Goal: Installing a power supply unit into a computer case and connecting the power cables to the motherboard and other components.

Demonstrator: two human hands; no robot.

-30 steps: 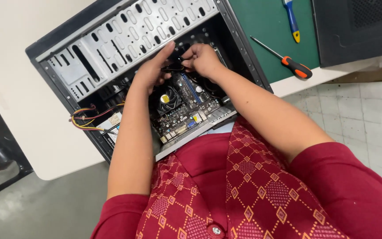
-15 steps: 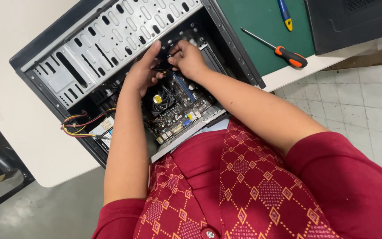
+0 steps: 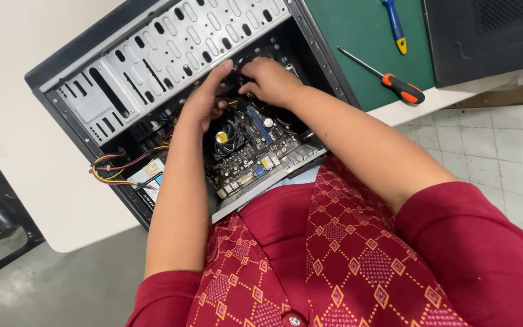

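Note:
An open black computer case [image 3: 80, 148] lies on its side on a white table [image 3: 25, 133]. Inside it sits a dark motherboard [image 3: 246, 154] with a round cooler fan [image 3: 225, 138]. My left hand [image 3: 204, 100] reaches into the case above the fan, fingers bent around a dark cable or connector. My right hand [image 3: 270, 79] is next to it, its fingers pinched on the same dark part. What exactly they grip is hidden by the fingers.
A perforated metal drive cage [image 3: 171, 42] covers the case's far side. Yellow, red and black wires [image 3: 119, 169] bunch at the left end. An orange-handled screwdriver [image 3: 388, 82] and a blue-handled one [image 3: 394, 27] lie on a green mat [image 3: 358, 36]. Another black case [image 3: 485, 36] stands at right.
The view has shifted slightly. Both hands stay deep in the case, working at the same spot above the fan, with small finger movements.

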